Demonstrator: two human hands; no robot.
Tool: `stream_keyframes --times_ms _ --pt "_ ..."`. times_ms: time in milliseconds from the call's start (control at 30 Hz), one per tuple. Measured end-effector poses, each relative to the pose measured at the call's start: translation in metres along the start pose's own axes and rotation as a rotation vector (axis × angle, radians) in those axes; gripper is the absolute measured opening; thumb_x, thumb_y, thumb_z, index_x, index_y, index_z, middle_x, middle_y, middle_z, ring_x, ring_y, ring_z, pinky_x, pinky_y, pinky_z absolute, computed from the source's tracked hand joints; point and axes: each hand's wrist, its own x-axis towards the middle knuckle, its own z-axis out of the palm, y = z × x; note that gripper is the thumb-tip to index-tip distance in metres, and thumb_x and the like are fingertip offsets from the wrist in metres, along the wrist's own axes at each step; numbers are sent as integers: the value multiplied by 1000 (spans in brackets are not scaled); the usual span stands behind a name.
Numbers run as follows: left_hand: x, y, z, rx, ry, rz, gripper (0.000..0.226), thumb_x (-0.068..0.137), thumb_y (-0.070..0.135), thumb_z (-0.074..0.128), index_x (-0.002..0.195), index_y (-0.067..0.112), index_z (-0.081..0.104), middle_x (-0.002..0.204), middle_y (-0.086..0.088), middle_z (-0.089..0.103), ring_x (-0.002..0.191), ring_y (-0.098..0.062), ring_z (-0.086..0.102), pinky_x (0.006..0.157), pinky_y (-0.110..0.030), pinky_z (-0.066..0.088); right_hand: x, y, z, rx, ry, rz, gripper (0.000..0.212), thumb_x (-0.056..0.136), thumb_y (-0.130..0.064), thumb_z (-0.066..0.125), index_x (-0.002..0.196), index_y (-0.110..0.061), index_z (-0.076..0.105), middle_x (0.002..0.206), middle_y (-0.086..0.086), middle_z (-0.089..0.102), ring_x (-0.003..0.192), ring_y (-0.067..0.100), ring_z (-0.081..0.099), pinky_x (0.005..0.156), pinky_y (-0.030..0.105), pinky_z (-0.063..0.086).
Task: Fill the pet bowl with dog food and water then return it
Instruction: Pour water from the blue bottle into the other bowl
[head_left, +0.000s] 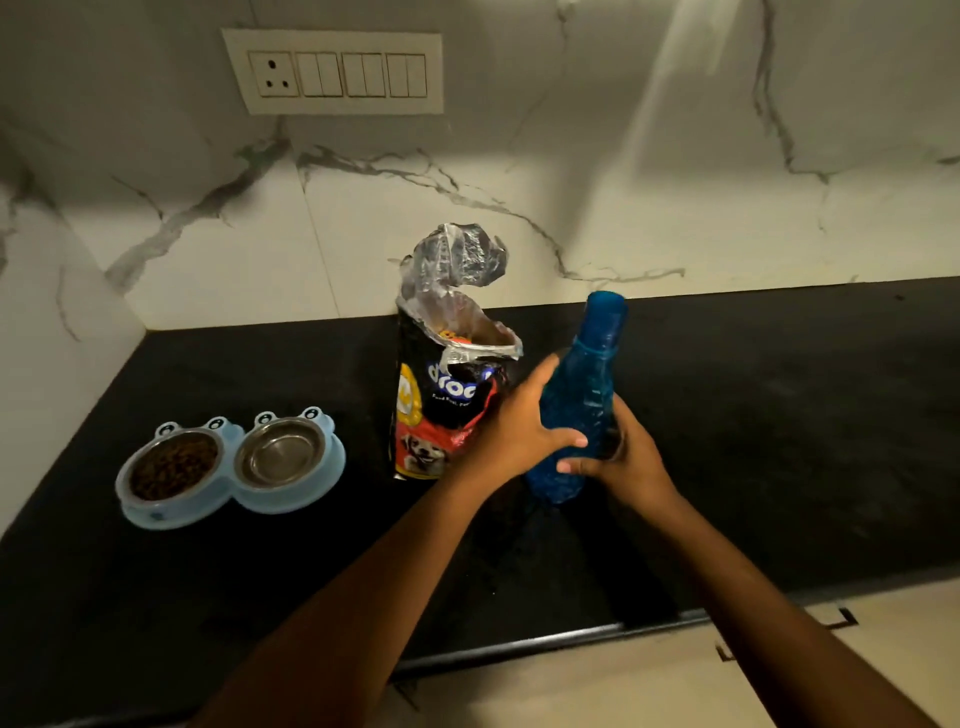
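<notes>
A light blue double pet bowl (332, 467) with frog eyes sits on the black counter at the left. Its left steel dish (173, 466) holds brown kibble; its right steel dish (282, 454) looks empty. An opened black and red dog food bag (441, 395) stands upright in the middle. Just right of the bag, a blue translucent water bottle (584, 384) is held with its neck leaning up and to the right. My left hand (511, 426) grips its left side. My right hand (623, 462) grips its lower right side.
The black counter (779, 441) meets a white marbled wall behind and on the left. A switch plate with a socket (332, 70) is high on the wall. The counter's front edge (519, 644) runs above pale cabinet fronts with dark handles.
</notes>
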Motion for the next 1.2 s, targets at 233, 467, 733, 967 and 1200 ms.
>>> stream_keyframes --times_ms 233,467,733,967,1200 --pt "41 2 12 151 101 22 108 68 7 85 152 32 23 149 -3 47 134 -18 49 108 -43 45 47 3 -26 -63 -60 45 99 69 -1 87 151 -24 36 126 -24 49 119 2 46 94 14 39" --pt "62 -5 13 143 163 12 110 66 5 86 152 33 24 143 -5 55 127 -16 57 105 -43 49 79 4 -40 -8 -143 95 76 67 5 86 129 -24 55 115 -18 63 117 15 58 89 23 52" --pt "49 -9 21 256 165 0 108 78 18 80 155 38 7 152 -1 45 138 -19 46 113 -40 41 72 15 -38 -45 -159 182 87 72 -7 87 146 -20 43 138 -7 56 127 14 54 112 45 44" --pt "4 -41 48 211 168 -203 95 84 25 74 157 22 13 151 -4 46 134 -23 49 107 -43 46 35 36 -11 -147 13 414 74 80 -24 83 141 -13 43 134 9 58 115 19 59 101 39 51" --pt "-46 -64 34 81 134 -184 62 87 5 70 144 11 45 144 -3 51 123 -16 57 94 -29 54 23 42 25 -94 27 424 64 85 -36 76 138 -17 45 114 4 66 102 20 67 92 37 55"
